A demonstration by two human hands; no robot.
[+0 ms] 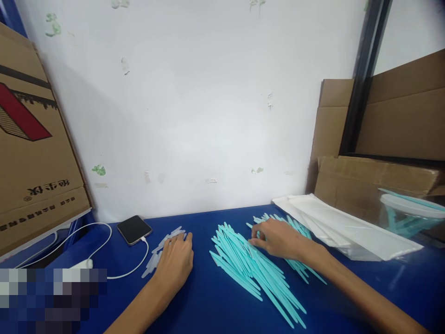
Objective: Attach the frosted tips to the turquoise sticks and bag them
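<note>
A heap of thin turquoise plastic sticks (253, 271) lies spread on the blue table (208, 306). My right hand (278, 239) rests on the heap's far side, fingers bent and pinching at a stick. My left hand (175, 262) lies palm down on a small pile of clear pale plastic pieces (158, 253), fingers together and curled over them. Both forearms reach in from the bottom edge.
A phone (134, 229) on a white charging cable (100, 232) lies at the back left beside a cardboard box (31, 162). White plastic bags (344, 227) and more cardboard (371, 181) fill the right. A clear container (410, 215) holds turquoise sticks. A white wall stands behind.
</note>
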